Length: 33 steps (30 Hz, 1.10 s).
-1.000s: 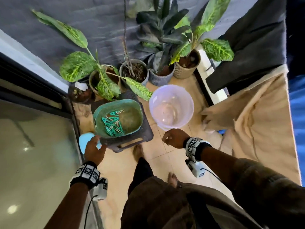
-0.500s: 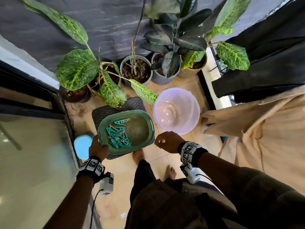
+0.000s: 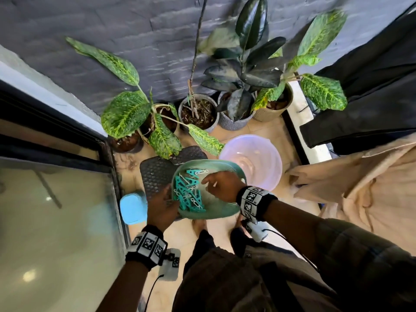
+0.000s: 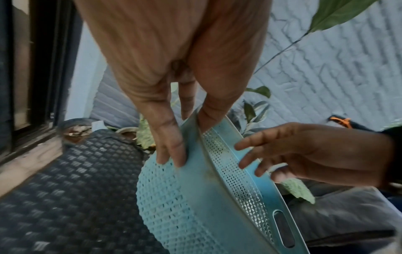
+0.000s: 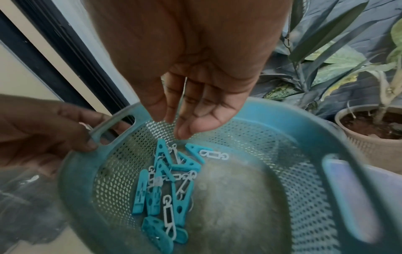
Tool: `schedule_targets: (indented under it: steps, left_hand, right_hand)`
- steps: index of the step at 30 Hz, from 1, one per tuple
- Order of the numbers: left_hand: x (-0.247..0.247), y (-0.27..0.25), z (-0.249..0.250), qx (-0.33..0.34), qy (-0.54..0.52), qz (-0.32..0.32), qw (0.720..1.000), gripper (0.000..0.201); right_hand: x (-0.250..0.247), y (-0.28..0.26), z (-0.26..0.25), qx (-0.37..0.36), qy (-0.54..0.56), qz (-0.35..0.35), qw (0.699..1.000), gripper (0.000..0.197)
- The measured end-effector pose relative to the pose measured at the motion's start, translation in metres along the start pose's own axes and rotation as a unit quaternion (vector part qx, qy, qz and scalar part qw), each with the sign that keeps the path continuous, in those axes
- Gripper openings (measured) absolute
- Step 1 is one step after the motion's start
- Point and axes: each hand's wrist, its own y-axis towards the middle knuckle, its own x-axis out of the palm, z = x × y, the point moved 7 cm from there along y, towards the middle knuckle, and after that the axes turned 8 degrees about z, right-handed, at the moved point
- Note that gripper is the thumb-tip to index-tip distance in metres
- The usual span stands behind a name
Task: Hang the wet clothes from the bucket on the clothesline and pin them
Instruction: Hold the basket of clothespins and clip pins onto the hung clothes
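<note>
**Reaching into the peg basket**

My left hand [image 3: 162, 208] grips the green perforated basket [image 3: 222, 212] by its rim beside one handle slot, thumb inside the rim and fingers [image 4: 172, 154] pressed against the mesh outside; the basket is lifted and tilted, above the dark woven stool [image 3: 155, 174]; my right hand [image 3: 221, 186] hangs over the inside of the basket, fingers [image 5: 191, 127] relaxed, close together and pointing down, holding nothing; the fingertips are just above the teal clothespins [image 3: 188, 194], and I cannot tell whether they touch the topmost one; the clothespins lie in a loose heap on the side of the basket nearer my left hand, with small white plastic links among them; the rest of the basket floor is bare and stained.

The translucent pinkish bucket [image 3: 267, 163] stands on the tiled floor just behind the basket, to my right; no cloth shows inside it; a beige cloth [image 3: 360, 185] hangs at my right, and a black garment [image 3: 371, 104] hangs above and behind it; I cannot make out the line itself; potted plants [image 3: 198, 113] stand in a row against the dark wall beyond the stool; a light blue lid [image 3: 132, 208] lies on the floor beside my left hand, next to the glass door [image 3: 56, 221].
</note>
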Motion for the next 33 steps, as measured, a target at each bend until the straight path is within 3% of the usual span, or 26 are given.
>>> schedule_targets:
  steps: [5, 14, 25, 28, 33]
  left_hand:
    - [0.034, -0.04, 0.044, 0.094, 0.01, -0.042, 0.995, 0.033]
    - [0.073, -0.079, 0.079, 0.122, 0.038, -0.076, 0.989, 0.056]
    - [0.083, -0.095, 0.09, 0.141, 0.087, -0.069, 0.984, 0.059]
    - [0.077, -0.087, 0.085, 0.138, 0.085, -0.066, 0.985, 0.059]
    - [0.059, -0.074, 0.083, 0.135, 0.095, -0.053, 0.985, 0.051]
  right_hand:
    - [-0.011, -0.002, 0.009, 0.011, -0.078, -0.02, 0.997, 0.042]
    - [-0.027, -0.021, 0.051, 0.099, -0.095, 0.079, 0.987, 0.049]
    - [-0.028, -0.04, 0.055, 0.129, -0.099, 0.116, 0.98, 0.028]
    - [-0.034, -0.045, 0.055, 0.117, -0.07, 0.122, 0.983, 0.035]
    - [-0.058, -0.06, 0.059, 0.076, 0.044, 0.136, 0.987, 0.018]
